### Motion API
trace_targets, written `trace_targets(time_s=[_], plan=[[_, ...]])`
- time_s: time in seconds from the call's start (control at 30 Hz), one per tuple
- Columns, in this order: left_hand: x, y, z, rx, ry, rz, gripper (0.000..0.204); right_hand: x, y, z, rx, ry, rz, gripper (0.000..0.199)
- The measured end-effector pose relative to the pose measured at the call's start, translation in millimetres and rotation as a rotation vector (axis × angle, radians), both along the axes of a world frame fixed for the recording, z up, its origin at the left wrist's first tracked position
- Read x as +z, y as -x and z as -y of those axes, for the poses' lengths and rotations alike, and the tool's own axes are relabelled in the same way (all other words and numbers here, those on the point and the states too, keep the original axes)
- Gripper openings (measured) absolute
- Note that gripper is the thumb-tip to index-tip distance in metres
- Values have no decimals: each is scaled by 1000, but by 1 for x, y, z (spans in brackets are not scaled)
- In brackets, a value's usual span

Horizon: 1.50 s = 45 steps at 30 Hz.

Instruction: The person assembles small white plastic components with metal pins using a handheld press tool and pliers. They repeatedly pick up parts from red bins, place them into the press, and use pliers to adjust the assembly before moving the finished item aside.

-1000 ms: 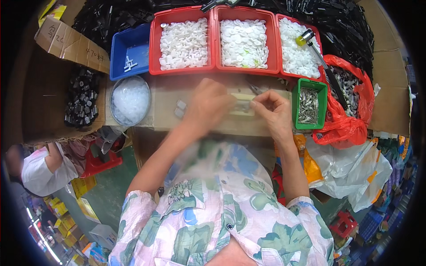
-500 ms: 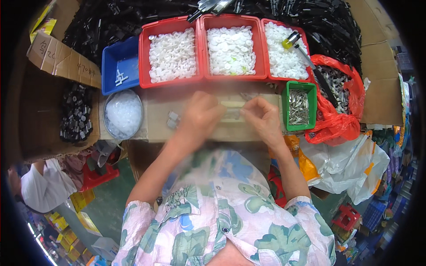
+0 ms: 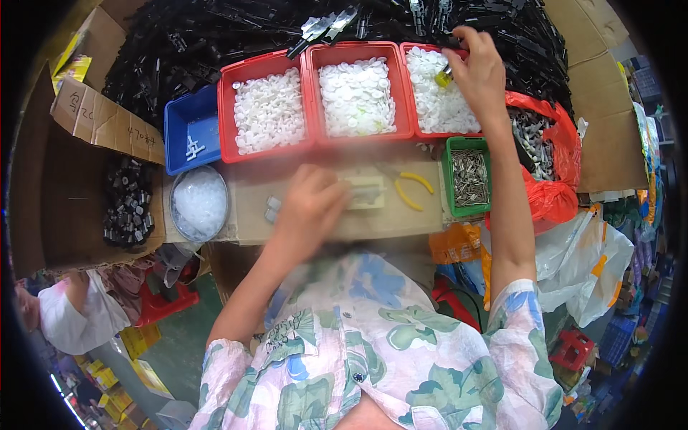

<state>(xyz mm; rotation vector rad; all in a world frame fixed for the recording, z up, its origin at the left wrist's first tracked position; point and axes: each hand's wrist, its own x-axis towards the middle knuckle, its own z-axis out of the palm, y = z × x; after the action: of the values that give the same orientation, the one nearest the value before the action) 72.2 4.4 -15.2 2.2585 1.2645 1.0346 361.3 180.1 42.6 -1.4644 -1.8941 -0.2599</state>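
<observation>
My left hand [image 3: 312,204], blurred, is closed at the left end of a small pale block [image 3: 369,195] on the cardboard-covered worktop. What its fingers hold is hidden. My right hand [image 3: 479,72] reaches over the far edge of the right red bin [image 3: 448,129], thumb and forefinger apart beside a heap of black parts [image 3: 502,50]. Beneath that hand is the yellow end of a hammer-like tool [image 3: 443,77], lying over white pieces. Pliers with yellow handles [image 3: 416,190] rest right of the block. Small metallic pieces [image 3: 272,208] lie left of my left hand.
Two more red bins [image 3: 312,107] hold white discs. A blue bin [image 3: 190,118] and a bowl of clear pieces [image 3: 200,204] stand left. At right are a green bin [image 3: 469,175] of metal pins and a red bag [image 3: 548,204]. A cardboard box [image 3: 72,201] holds dark parts.
My right hand has left the pale block and moved far and right to the black heap, uncovering the pliers. My left hand stays by the block. The whole view has shifted slightly.
</observation>
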Motion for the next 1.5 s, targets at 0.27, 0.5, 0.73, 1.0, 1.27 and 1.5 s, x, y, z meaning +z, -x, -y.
trace_targets(time_s=[0.27, 0.5, 0.73, 1.0, 1.27, 1.5], plan=[[3, 7, 3, 27, -17, -25, 18, -5, -39, -61, 35, 92, 159, 24], [3, 13, 3, 39, -19, -2, 18, 26, -52, -71, 143, 249, 164, 19], [6, 21, 2, 57, -17, 44, 22, 61, -31, -49, 253, 24, -118, 19], [35, 13, -8, 75, 289, 402, 47, 72, 62, 53, 906, 541, -278, 17], [38, 3, -14, 124, 644, 1127, 21, 32, 117, 95, 822, 328, -257, 30], [31, 11, -3, 156, 716, 1426, 20, 7, 116, 139, 588, 240, 31, 41]])
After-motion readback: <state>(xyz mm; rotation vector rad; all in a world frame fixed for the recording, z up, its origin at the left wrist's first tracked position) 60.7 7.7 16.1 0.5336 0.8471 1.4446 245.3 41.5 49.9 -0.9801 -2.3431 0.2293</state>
